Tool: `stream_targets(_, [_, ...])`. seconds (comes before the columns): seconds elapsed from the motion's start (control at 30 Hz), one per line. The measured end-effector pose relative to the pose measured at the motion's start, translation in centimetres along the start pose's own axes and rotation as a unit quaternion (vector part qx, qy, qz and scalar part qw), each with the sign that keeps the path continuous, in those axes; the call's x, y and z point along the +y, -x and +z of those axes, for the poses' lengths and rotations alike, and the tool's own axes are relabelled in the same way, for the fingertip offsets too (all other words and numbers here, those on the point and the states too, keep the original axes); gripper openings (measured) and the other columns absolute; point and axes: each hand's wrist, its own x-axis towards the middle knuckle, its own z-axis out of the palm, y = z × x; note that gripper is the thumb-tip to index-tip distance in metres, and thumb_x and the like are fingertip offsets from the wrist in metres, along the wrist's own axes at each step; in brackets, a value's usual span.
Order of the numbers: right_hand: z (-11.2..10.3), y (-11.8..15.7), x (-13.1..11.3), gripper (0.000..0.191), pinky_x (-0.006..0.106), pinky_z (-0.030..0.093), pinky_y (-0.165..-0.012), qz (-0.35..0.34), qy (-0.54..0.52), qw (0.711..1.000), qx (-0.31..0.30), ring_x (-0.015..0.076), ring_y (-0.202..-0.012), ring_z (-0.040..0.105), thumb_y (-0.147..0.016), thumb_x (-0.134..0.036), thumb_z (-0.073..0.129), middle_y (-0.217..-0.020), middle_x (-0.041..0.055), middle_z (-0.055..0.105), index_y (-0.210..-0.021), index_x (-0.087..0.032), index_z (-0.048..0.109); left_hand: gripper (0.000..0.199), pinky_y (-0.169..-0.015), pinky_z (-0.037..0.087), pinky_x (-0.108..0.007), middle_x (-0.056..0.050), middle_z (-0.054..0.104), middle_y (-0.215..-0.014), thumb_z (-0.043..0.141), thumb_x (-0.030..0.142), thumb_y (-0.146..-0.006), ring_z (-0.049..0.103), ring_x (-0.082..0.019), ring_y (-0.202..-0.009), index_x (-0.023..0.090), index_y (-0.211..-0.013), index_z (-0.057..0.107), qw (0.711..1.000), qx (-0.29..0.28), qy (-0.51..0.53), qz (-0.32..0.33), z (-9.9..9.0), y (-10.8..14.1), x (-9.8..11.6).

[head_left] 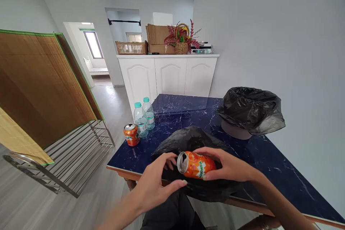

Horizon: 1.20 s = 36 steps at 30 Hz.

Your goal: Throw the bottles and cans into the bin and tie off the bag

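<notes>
An orange Mirinda soda can (pixel 194 165) lies on its side above a black plastic bag (pixel 185 137), its opened top facing left. My right hand (pixel 225 165) grips the can's right end between thumb and fingers. Beside the can's top, my left hand (pixel 159 179) has thumb and fingers spread apart, and no object shows in it. The bag spreads over the front edge of the blue marbled table (pixel 178 116). At the table's left edge stands a second orange soda can (pixel 131 134), upright, with two clear bottles (pixel 141 122) with teal caps behind it.
A bin lined with a black bag (pixel 249 111) stands on the table's right side by the wall. Left of the table is a metal rack (pixel 81 151) with a bamboo mat (pixel 40 90) over it. A white cabinet (pixel 169 75) holding cardboard boxes and a flower basket (pixel 182 47) is behind.
</notes>
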Motion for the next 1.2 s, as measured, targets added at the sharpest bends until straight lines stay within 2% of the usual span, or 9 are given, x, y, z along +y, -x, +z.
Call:
stream_targets(0.07, [1.7, -0.2, 0.2, 0.073, 0.041, 0.053, -0.111, -0.033, -0.067, 0.997, 0.025, 0.0285, -0.130, 0.066, -0.080, -0.042, 0.092, -0.144, 0.0075, 0.067, -0.144, -0.025, 0.061, 0.071, -0.104, 0.058, -0.043, -0.012, 0.070, -0.138, 0.087, 0.045, -0.083, 0.070, -0.030, -0.122, 0.026, -0.144, 0.055, 0.997, 0.023, 0.065, -0.032, 1.2, -0.4, 0.8])
stream_targets(0.17, [4.2, -1.4, 0.0, 0.073, 0.043, 0.049, -0.118, -0.073, -0.085, 0.991, 0.074, 0.0289, -0.136, 0.062, -0.080, -0.042, 0.093, -0.148, 0.0090, 0.065, -0.144, -0.026, 0.060, 0.069, -0.111, 0.055, -0.047, -0.013, 0.068, -0.144, 0.086, 0.045, -0.084, 0.068, -0.032, -0.128, 0.027, -0.143, 0.058, 0.987, 0.050, 0.143, -0.055, 1.8, -0.6, 2.1])
stream_targets(0.3, [5.4, -2.1, -0.2, 0.081, 0.048, 0.043, -0.124, -0.077, 0.001, 0.994, 0.079, 0.0302, -0.144, 0.057, -0.085, -0.046, 0.088, -0.157, 0.0111, 0.058, -0.155, -0.028, 0.053, 0.059, -0.107, 0.059, -0.048, -0.013, 0.068, -0.144, 0.085, 0.047, -0.085, 0.069, -0.034, -0.127, 0.027, -0.135, 0.063, 0.977, 0.110, 0.165, -0.072, -0.9, 0.8, 2.4])
stream_targets(0.5, [4.6, 1.2, 2.3, 0.047, 0.047, 0.054, -0.113, 0.042, 0.165, 0.978, 0.122, 0.0302, -0.141, 0.060, -0.104, -0.052, 0.061, -0.155, 0.0037, 0.061, -0.149, -0.039, 0.059, 0.068, -0.097, 0.062, -0.048, -0.008, 0.080, -0.116, 0.085, 0.064, -0.075, 0.076, -0.035, -0.106, 0.023, -0.126, 0.065, 0.950, 0.249, -0.024, -0.187, -9.0, 3.6, -4.1])
stream_targets(0.63, [4.2, 4.1, 4.0, 0.047, 0.046, 0.056, -0.111, 0.074, 0.189, 0.968, 0.144, 0.0311, -0.144, 0.056, -0.106, -0.058, 0.054, -0.159, 0.0011, 0.057, -0.151, -0.045, 0.055, 0.075, -0.085, 0.063, -0.044, -0.008, 0.081, -0.103, 0.081, 0.076, -0.068, 0.077, -0.033, -0.092, 0.020, -0.116, 0.067, 0.920, 0.275, -0.116, -0.254, -11.5, 3.5, -9.2])
stream_targets(0.8, [3.5, 6.9, 5.3, 0.051, 0.033, 0.067, -0.075, 0.109, 0.157, 0.965, 0.181, 0.0338, -0.139, 0.060, -0.105, -0.060, 0.055, -0.163, 0.0007, 0.053, -0.154, -0.048, 0.052, 0.078, -0.077, 0.062, -0.038, -0.010, 0.081, -0.104, 0.076, 0.081, -0.068, 0.077, -0.031, -0.090, 0.019, -0.113, 0.067, 0.919, 0.268, -0.123, -0.260, -11.4, 2.7, -12.5])
stream_targets(1.03, [2.9, 8.7, 6.3, 0.049, 0.032, 0.065, -0.060, 0.127, 0.157, 0.954, 0.222, 0.0351, -0.127, 0.068, -0.102, -0.063, 0.056, -0.158, 0.0026, 0.058, -0.149, -0.047, 0.058, 0.084, -0.084, 0.063, -0.044, -0.012, 0.079, -0.107, 0.075, 0.082, -0.069, 0.076, -0.035, -0.096, 0.018, -0.123, 0.064, 0.915, 0.257, -0.135, -0.282, -10.9, 2.2, -14.6])
stream_targets(1.13, [3.2, 8.7, 6.3, 0.049, 0.031, 0.064, -0.056, 0.118, 0.175, 0.953, 0.217, 0.0357, -0.122, 0.072, -0.102, -0.063, 0.056, -0.157, 0.0040, 0.060, -0.148, -0.048, 0.059, 0.100, -0.103, 0.056, -0.057, -0.020, 0.068, -0.132, 0.079, 0.079, -0.067, 0.068, -0.042, -0.121, 0.015, -0.140, 0.053, 0.897, 0.320, -0.186, -0.241, -10.0, 2.8, -14.2])
stream_targets(1.2, [3.6, 8.5, 6.2, 0.048, 0.033, 0.066, -0.061, 0.105, 0.191, 0.952, 0.217, 0.0361, -0.123, 0.072, -0.103, -0.062, 0.055, -0.156, 0.0052, 0.060, -0.149, -0.046, 0.059, 0.094, -0.115, 0.046, -0.061, -0.023, 0.058, -0.143, 0.078, 0.072, -0.075, 0.054, -0.044, -0.138, 0.014, -0.143, 0.050, 0.867, 0.400, -0.250, -0.161, -8.6, 3.4, -13.0])
